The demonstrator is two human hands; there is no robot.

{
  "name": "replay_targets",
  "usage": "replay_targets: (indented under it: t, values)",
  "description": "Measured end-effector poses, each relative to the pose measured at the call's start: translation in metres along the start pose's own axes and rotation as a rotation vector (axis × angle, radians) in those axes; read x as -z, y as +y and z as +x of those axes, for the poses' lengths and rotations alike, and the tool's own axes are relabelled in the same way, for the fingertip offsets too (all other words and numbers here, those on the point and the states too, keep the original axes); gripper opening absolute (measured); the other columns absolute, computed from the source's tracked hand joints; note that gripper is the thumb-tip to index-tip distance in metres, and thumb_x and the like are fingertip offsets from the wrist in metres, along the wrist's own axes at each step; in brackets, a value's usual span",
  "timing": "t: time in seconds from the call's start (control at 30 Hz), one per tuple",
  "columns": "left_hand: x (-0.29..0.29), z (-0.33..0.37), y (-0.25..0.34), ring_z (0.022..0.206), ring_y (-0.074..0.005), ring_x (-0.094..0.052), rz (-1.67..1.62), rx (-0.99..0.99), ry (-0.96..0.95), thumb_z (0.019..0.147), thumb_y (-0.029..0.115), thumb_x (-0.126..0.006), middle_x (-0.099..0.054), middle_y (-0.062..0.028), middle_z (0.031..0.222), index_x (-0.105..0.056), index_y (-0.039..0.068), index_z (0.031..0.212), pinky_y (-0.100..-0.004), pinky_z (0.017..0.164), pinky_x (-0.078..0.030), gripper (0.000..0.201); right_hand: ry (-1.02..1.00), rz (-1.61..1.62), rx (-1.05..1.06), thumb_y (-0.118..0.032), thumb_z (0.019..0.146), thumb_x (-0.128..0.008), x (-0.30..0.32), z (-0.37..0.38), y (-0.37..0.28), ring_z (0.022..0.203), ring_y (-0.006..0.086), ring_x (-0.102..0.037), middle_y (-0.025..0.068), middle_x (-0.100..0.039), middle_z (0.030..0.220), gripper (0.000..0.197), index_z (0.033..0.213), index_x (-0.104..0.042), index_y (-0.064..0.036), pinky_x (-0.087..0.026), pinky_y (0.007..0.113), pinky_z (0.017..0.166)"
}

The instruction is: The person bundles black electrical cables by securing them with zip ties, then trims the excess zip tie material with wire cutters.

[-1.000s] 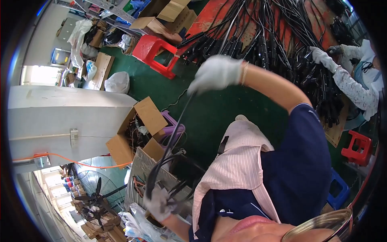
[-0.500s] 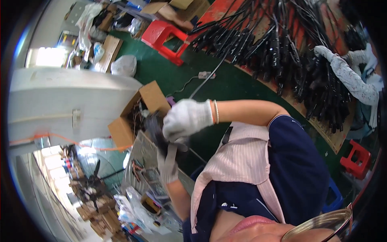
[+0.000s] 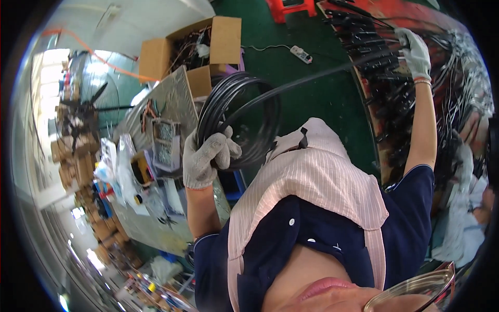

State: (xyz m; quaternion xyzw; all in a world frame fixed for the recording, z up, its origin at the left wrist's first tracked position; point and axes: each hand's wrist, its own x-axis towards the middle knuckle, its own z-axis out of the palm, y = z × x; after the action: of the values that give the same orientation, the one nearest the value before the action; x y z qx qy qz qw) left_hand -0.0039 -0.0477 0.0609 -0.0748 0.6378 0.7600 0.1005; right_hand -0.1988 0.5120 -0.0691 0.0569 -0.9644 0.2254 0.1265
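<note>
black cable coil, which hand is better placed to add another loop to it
Probably the right hand: it stretches out by the black cable bundles, and the blurred strand from the coil appears to reach it. The left hand is occupied gripping the coil.

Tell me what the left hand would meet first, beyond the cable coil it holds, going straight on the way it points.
Past the coil of black cable, the left hand would probably meet the open cardboard box first, though depth is hard to judge here.
</note>
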Motion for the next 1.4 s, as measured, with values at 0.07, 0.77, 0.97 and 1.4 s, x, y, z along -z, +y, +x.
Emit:
replay_targets:
  t: [0.07, 0.77, 0.97, 1.4]
  values:
    - [0.008, 0.002, -0.009, 0.053, -0.0202, -0.06, -0.001, 0.049, 0.047, 0.088, 0.015, -0.066, -0.055, -0.0067, 0.054, -0.062, -0.009, 0.102, -0.0349, 0.063, -0.054, 0.028, -0.02, 0.229, 0.087, 0.001, 0.084, -0.058, -0.034, 0.004, -0.001, 0.097, 0.0277, -0.068, 0.0143, -0.068, 0.107, 0.035, 0.119, -0.055, -0.0061, -0.053, 0.035, 0.085]
    - [-0.022, -0.073, -0.066, 0.072, -0.0144, -0.063, -0.507, 0.105, 0.399, 0.088, 0.018, -0.071, -0.065, -0.0063, 0.085, -0.06, -0.001, 0.107, -0.0267, 0.066, -0.052, 0.029, -0.323, 0.555, 1.6, -0.021, 0.072, -0.076, -0.086, -0.003, -0.429, 0.092, 0.0252, -0.066, 0.0002, -0.066, 0.099, 0.034, 0.105, -0.068, -0.0185, -0.054, 0.038, 0.08]
    - [0.013, -0.113, -0.09, 0.062, -0.0118, -0.058, -0.522, 0.06, 0.537, 0.087, 0.018, -0.072, -0.06, -0.0033, 0.071, -0.059, 0.002, 0.096, -0.0262, 0.06, -0.048, 0.022, -0.397, 0.685, 1.472, -0.022, 0.067, -0.079, -0.125, -0.065, -0.472, 0.089, 0.0231, -0.067, 0.0024, -0.069, 0.095, 0.032, 0.095, -0.066, -0.0138, -0.052, 0.036, 0.077]
    - [0.09, -0.218, -0.112, 0.056, -0.0157, -0.061, -0.086, 0.245, 0.687, 0.08, 0.028, -0.076, -0.065, -0.007, 0.072, -0.063, 0.004, 0.094, -0.0306, 0.057, -0.051, 0.031, -0.261, 0.888, 1.476, -0.021, 0.059, -0.077, -0.205, -0.181, -0.577, 0.092, 0.0257, -0.064, 0.0002, -0.065, 0.096, 0.032, 0.087, -0.062, -0.0161, -0.052, 0.042, 0.076]
